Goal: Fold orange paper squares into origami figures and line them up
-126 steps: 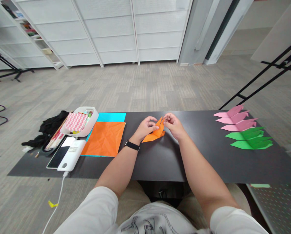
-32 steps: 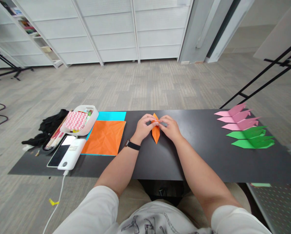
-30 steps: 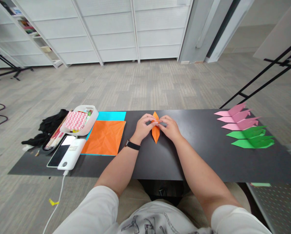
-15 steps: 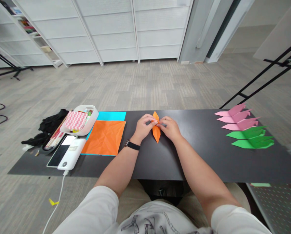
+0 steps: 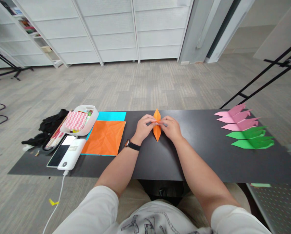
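A narrow, pointed orange paper fold [image 5: 157, 131] lies flat on the black table [image 5: 204, 159], its tips pointing away from me and toward me. My left hand [image 5: 143, 128] pinches its left edge near the middle, fingers curled. My right hand [image 5: 171, 128] pinches the right edge at the same height, fingers pressed together. The two hands meet over the fold's middle and hide part of it.
A creased orange sheet [image 5: 104, 137] lies on a cyan sheet [image 5: 112, 116] to the left. Further left are a white tray [image 5: 80, 122], a phone and white power bank [image 5: 69, 154] and black cloth [image 5: 52, 121]. Pink folds [image 5: 235, 119] and green folds [image 5: 252, 138] lie at right.
Four seconds ago the orange fold was wider and lifted at an angle; now it is a slim diamond flat on the table. Over the last second my fingers shifted slightly along its middle.
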`<state>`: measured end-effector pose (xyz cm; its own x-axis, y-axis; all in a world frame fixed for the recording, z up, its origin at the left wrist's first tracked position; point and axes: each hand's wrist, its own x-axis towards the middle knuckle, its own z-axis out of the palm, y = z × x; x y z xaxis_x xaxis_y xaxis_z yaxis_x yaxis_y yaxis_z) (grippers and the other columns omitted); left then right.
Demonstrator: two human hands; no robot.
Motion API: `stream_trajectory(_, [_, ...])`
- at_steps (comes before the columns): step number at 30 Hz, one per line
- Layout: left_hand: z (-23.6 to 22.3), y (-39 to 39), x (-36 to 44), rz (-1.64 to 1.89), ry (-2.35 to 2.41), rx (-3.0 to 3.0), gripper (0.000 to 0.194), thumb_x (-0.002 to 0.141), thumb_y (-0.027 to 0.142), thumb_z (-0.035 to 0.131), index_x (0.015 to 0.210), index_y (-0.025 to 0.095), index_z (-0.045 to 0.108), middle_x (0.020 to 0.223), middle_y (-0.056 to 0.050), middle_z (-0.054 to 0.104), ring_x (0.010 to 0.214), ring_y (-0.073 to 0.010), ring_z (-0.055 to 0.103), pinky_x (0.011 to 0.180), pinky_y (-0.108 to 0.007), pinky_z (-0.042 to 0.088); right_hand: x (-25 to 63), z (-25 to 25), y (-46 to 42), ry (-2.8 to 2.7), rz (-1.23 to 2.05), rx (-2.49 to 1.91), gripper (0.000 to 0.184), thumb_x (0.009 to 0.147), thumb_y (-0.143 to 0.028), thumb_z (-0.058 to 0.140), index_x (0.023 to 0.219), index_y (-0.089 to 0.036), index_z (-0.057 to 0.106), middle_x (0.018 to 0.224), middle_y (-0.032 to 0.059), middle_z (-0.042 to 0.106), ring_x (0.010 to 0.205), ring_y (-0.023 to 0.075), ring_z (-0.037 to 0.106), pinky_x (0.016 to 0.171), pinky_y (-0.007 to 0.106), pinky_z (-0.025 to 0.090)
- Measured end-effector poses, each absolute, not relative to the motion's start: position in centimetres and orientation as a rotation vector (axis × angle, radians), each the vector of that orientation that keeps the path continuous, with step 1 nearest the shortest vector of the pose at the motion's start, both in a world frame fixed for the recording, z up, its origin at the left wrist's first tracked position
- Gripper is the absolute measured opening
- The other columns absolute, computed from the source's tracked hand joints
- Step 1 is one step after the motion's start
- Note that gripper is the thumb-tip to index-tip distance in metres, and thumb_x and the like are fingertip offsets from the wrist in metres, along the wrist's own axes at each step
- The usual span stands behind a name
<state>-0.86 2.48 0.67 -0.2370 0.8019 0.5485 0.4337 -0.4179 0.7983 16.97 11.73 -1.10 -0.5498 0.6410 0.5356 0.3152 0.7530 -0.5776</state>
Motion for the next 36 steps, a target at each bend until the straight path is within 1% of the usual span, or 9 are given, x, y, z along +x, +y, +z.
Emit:
stream_trajectory(4, [0.8, 2.4, -0.8, 1.701, 1.460, 1.715, 0.007, 0.094, 0.031, 0.083, 0.097, 0.026, 0.085, 0.106, -0.005, 0.076, 0.102, -0.0192, 0.073, 0.100, -0.040, 0.059, 17.1, -0.9, 11.8, -2.205, 0.538, -0.746, 0.015, 0.096, -0.018, 0.075, 0.093, -0.028, 0.085, 0.096, 0.0035, 0.076, 0.092, 0.0213, 0.071, 0.085, 0.036, 0.054])
stream_trajectory(10, [1.1, 2.3, -0.8, 1.719, 1.466, 1.687, 0.007, 0.093, 0.033, 0.084, 0.092, 0.026, 0.084, 0.102, -0.004, 0.075, 0.099, -0.0191, 0.073, 0.097, -0.040, 0.060, 17.3, -0.6, 11.9, -2.228, 0.539, -0.808, 0.015, 0.094, -0.017, 0.076, 0.092, -0.028, 0.086, 0.097, 0.0043, 0.076, 0.092, 0.0222, 0.070, 0.084, 0.036, 0.054])
stream_trajectory(18, [1.2, 2.2, -0.8, 1.654, 1.541, 1.708, 0.013, 0.097, 0.034, 0.079, 0.089, 0.024, 0.080, 0.099, -0.003, 0.073, 0.097, -0.0185, 0.071, 0.096, -0.038, 0.059, 17.2, -0.8, 11.9, -2.228, 0.557, -0.813, 0.016, 0.095, -0.018, 0.075, 0.095, -0.029, 0.087, 0.097, 0.0042, 0.076, 0.093, 0.0224, 0.070, 0.085, 0.037, 0.054])
stream_trajectory(21, [1.0, 2.3, -0.9, 1.652, 1.544, 1.738, 0.010, 0.095, 0.033, 0.081, 0.100, 0.024, 0.081, 0.106, -0.005, 0.073, 0.103, -0.0201, 0.072, 0.100, -0.040, 0.058, 17.2, -0.6, 11.9, -2.213, 0.574, -0.818, 0.015, 0.095, -0.019, 0.075, 0.094, -0.028, 0.086, 0.097, 0.0045, 0.076, 0.093, 0.0227, 0.071, 0.087, 0.037, 0.054])
stream_trajectory(24, [0.6, 2.5, -1.1, 1.604, 1.592, 1.761, 0.032, 0.091, 0.028, 0.086, 0.122, 0.026, 0.077, 0.117, -0.006, 0.072, 0.106, -0.0203, 0.071, 0.103, -0.040, 0.058, 17.2, -0.5, 11.8, -2.157, 0.623, -0.843, 0.014, 0.095, -0.020, 0.073, 0.094, -0.028, 0.085, 0.098, 0.0044, 0.076, 0.094, 0.0224, 0.071, 0.087, 0.037, 0.055])
stream_trajectory(26, [0.2, 2.7, -1.2, 1.559, 1.674, 1.758, 0.035, 0.091, 0.024, 0.085, 0.125, 0.026, 0.076, 0.119, -0.005, 0.072, 0.106, -0.0202, 0.071, 0.103, -0.040, 0.058, 17.2, -0.5, 11.9, -2.100, 0.654, -0.847, 0.012, 0.095, -0.023, 0.073, 0.093, -0.027, 0.084, 0.098, 0.0044, 0.076, 0.094, 0.0223, 0.072, 0.086, 0.037, 0.055])
stream_trajectory(29, [-0.5, 3.0, -1.6, 1.483, 1.848, 1.733, 0.022, 0.091, 0.021, 0.083, 0.113, 0.026, 0.079, 0.114, -0.005, 0.073, 0.108, -0.0219, 0.071, 0.105, -0.042, 0.057, 17.2, -0.7, 12.1, -2.037, 0.684, -0.843, 0.009, 0.094, -0.026, 0.074, 0.091, -0.026, 0.082, 0.097, 0.0043, 0.076, 0.092, 0.0222, 0.072, 0.086, 0.036, 0.055])
stream_trajectory(32, [-1.3, 3.3, -2.0, 1.373, 1.956, 1.721, 0.011, 0.090, 0.023, 0.085, 0.099, 0.026, 0.080, 0.110, -0.004, 0.075, 0.108, -0.0234, 0.071, 0.106, -0.044, 0.055, 17.1, -1.0, 12.3, -2.070, 0.712, -0.867, 0.008, 0.093, -0.027, 0.074, 0.089, -0.026, 0.081, 0.095, 0.0033, 0.076, 0.091, 0.0218, 0.071, 0.086, 0.035, 0.054])
stream_trajectory(36, [-2.4, 3.6, -2.4, 1.242, 2.013, 1.770, 0.007, 0.089, 0.030, 0.086, 0.087, 0.026, 0.080, 0.110, -0.004, 0.076, 0.106, -0.0263, 0.070, 0.105, -0.049, 0.052, 17.1, -1.3, 12.5, -2.221, 0.736, -0.914, 0.007, 0.093, -0.024, 0.075, 0.089, -0.026, 0.081, 0.092, 0.0016, 0.076, 0.088, 0.0198, 0.069, 0.082, 0.032, 0.051])
